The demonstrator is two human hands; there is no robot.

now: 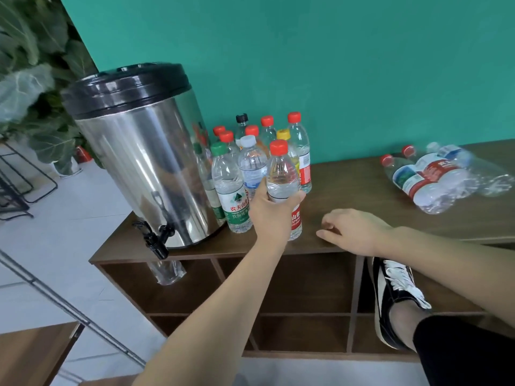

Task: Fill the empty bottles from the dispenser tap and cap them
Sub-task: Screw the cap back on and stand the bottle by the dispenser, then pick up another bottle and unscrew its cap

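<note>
Gripping a red-capped bottle (282,174) just right of the dispenser (142,151), the left hand (271,210) risks toppling the close-packed capped bottles (252,160) beside it on the worktop (348,185), while the right hand (352,231) rests empty, fingers loose, further right.

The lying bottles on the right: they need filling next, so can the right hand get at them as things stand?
Probably yes: the right hand rests open on the shelf top, holding nothing, with bare wood between it and the lying bottles.
</note>
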